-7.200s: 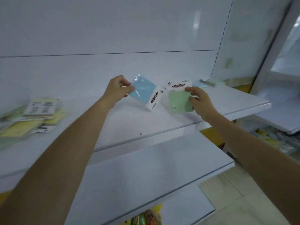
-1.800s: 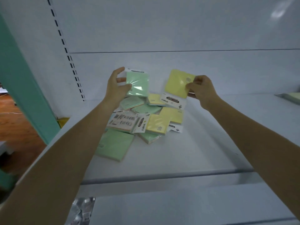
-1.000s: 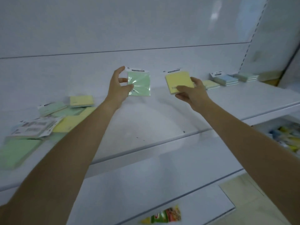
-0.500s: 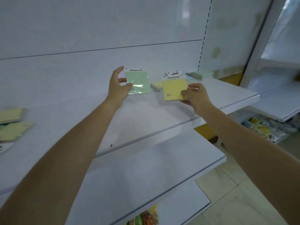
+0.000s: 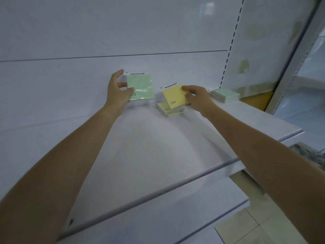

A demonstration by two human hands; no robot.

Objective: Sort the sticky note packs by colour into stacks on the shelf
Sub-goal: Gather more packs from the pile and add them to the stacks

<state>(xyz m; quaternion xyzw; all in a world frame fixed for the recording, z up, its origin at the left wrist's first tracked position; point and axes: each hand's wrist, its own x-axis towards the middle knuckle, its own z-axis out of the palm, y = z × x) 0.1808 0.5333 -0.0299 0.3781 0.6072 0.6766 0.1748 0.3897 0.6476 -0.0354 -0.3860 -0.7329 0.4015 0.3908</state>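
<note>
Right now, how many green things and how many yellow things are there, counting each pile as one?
Green: 2, the green pack in the left hand and the green stack.
Yellow: 2, the yellow pack in the right hand and the yellow stack below it.
Total: 4.

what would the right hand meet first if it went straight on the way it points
Probably the yellow stack, lying just under the yellow pack the right hand holds; depth is unclear.

Left hand (image 5: pixel 118 93) holds green pack (image 5: pixel 140 87); right hand (image 5: pixel 197 98) lowers yellow pack (image 5: pixel 174 98) over yellow stack (image 5: pixel 169 109).
</note>
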